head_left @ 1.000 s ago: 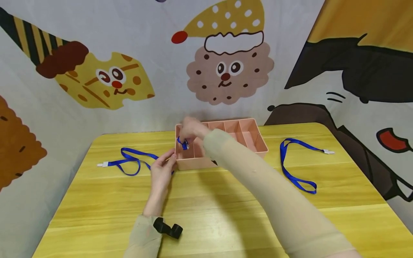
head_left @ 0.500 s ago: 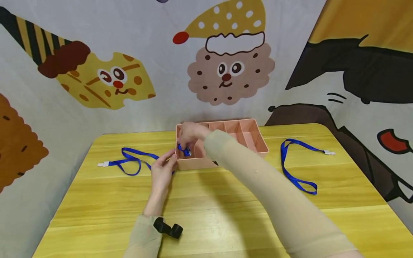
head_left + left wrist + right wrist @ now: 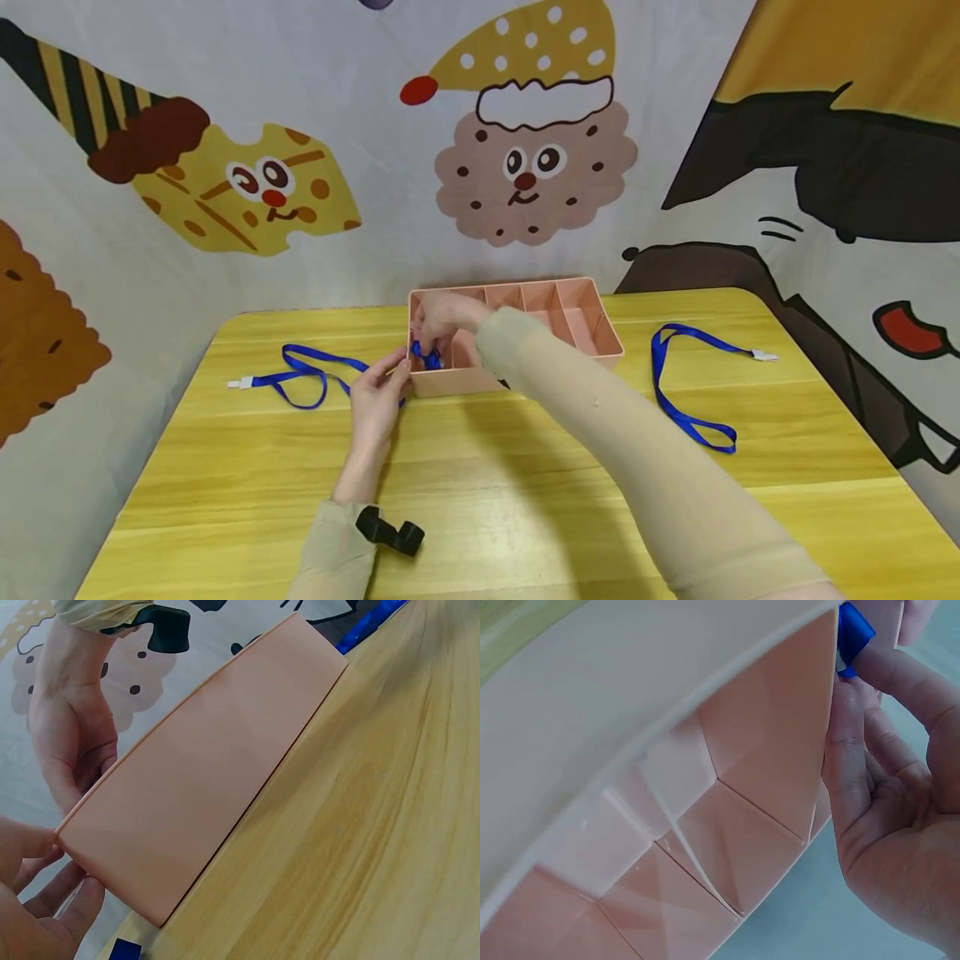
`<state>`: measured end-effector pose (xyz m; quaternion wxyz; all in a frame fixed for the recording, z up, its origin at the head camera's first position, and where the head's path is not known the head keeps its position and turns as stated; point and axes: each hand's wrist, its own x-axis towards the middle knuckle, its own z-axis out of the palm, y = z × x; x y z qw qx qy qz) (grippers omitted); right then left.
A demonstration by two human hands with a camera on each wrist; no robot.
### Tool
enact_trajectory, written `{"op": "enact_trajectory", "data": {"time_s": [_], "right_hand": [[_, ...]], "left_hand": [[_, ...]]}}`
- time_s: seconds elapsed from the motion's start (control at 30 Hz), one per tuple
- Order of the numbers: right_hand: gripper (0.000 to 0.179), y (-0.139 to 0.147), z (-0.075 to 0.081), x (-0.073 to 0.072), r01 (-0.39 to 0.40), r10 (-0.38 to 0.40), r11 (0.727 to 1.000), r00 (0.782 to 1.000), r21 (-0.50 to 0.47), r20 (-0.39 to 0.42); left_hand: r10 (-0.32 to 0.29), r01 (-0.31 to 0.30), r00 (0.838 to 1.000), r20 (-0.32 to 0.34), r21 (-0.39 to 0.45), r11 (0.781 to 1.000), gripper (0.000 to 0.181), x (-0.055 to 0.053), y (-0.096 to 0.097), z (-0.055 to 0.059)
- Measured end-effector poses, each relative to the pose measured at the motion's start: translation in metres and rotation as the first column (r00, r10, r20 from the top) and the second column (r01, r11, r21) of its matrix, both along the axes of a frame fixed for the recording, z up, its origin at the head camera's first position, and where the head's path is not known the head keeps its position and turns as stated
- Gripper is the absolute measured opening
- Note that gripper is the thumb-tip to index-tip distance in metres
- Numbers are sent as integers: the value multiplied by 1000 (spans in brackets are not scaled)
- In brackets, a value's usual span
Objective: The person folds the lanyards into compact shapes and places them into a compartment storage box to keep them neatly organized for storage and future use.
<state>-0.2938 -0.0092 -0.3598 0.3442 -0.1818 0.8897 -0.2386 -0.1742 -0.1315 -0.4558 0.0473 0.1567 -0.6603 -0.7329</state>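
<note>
A pink divided box (image 3: 465,383) stands at the table's back. My left hand (image 3: 377,398) touches its front left corner, fingertips against the side wall in the left wrist view. My right hand (image 3: 444,318) reaches into the leftmost compartment and pinches a folded blue lanyard (image 3: 431,359) low inside it. In the right wrist view, part of the blue ribbon shows at the fingertips, while the divider hides the rest. The right sleeve covers part of the middle compartments.
On the left of the wooden table (image 3: 480,492) lies a loose blue lanyard (image 3: 303,367) with a white clip, partly behind my left hand. Another blue lanyard (image 3: 660,375) lies to the right of the box. A printed cloth (image 3: 390,167) hangs behind the table.
My right hand has moved down in the left compartment, lowering the folded lanyard toward its front. The left hand and both loose lanyards have stayed in place.
</note>
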Motion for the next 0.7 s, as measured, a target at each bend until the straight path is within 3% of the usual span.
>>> {"op": "enact_trajectory", "data": {"time_s": [0.2, 0.47, 0.7], "right_hand": [[11, -1, -5, 2, -7, 6, 1000, 1000, -20, -23], [13, -2, -6, 2, -42, 44, 999, 997, 34, -63], [11, -1, -5, 3, -38, 38, 999, 999, 8, -8]], "left_hand": [[2, -2, 1000, -8, 6, 1000, 34, 1, -1, 1], [-5, 5, 1000, -5, -1, 1000, 34, 1, -2, 1], [-11, 11, 1000, -7, 14, 1000, 36, 2, -2, 0]]}}
